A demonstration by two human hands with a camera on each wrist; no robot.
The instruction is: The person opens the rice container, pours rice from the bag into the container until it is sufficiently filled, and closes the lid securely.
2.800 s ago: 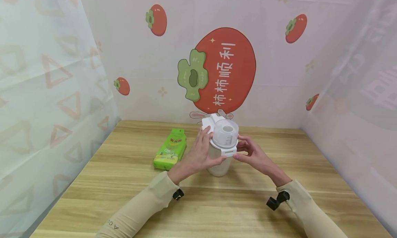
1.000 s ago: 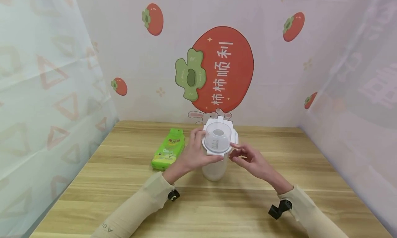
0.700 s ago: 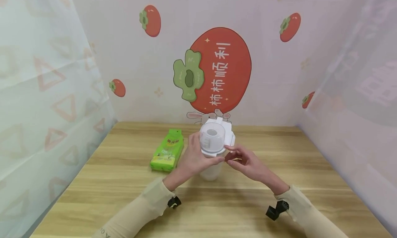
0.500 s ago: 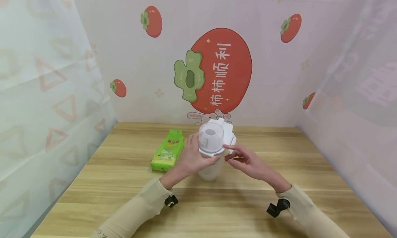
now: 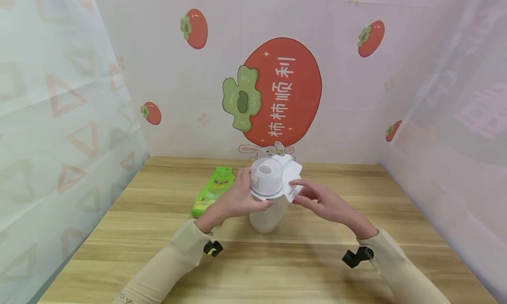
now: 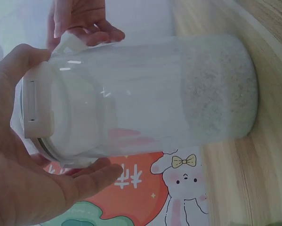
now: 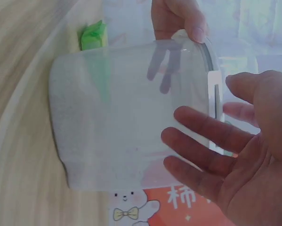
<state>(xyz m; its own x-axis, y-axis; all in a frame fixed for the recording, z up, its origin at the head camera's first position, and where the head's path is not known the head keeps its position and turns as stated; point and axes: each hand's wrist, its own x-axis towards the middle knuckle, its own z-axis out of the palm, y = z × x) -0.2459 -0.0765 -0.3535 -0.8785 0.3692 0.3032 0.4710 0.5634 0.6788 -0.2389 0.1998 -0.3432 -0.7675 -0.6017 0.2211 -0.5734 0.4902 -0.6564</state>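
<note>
A tall see-through storage jar [image 5: 266, 218] stands upright on the wooden table, a layer of pale grain [image 6: 218, 89] in its bottom. Its white clip-on lid [image 5: 291, 174] carries a clear measuring cup [image 5: 266, 177] on top. My left hand [image 5: 239, 198] grips the lid's rim from the left, thumb at the front and fingers round the far side. At the right side, the thumb and index finger of my right hand [image 5: 325, 203] pinch at a lid clip [image 5: 292, 194]. The other right fingers [image 7: 202, 153] are spread beside the jar wall in the right wrist view.
A green packet [image 5: 214, 192] lies on the wooden table [image 5: 277, 269] to the jar's left, partly behind my left hand. A printed cloth backdrop [image 5: 340, 132] rises at the table's back edge, with cloth walls at both sides.
The jar has turned and shifted left; its wide lid flap has swung from the back left to the back right. My right fingers have moved from near the lid onto its right clip.
</note>
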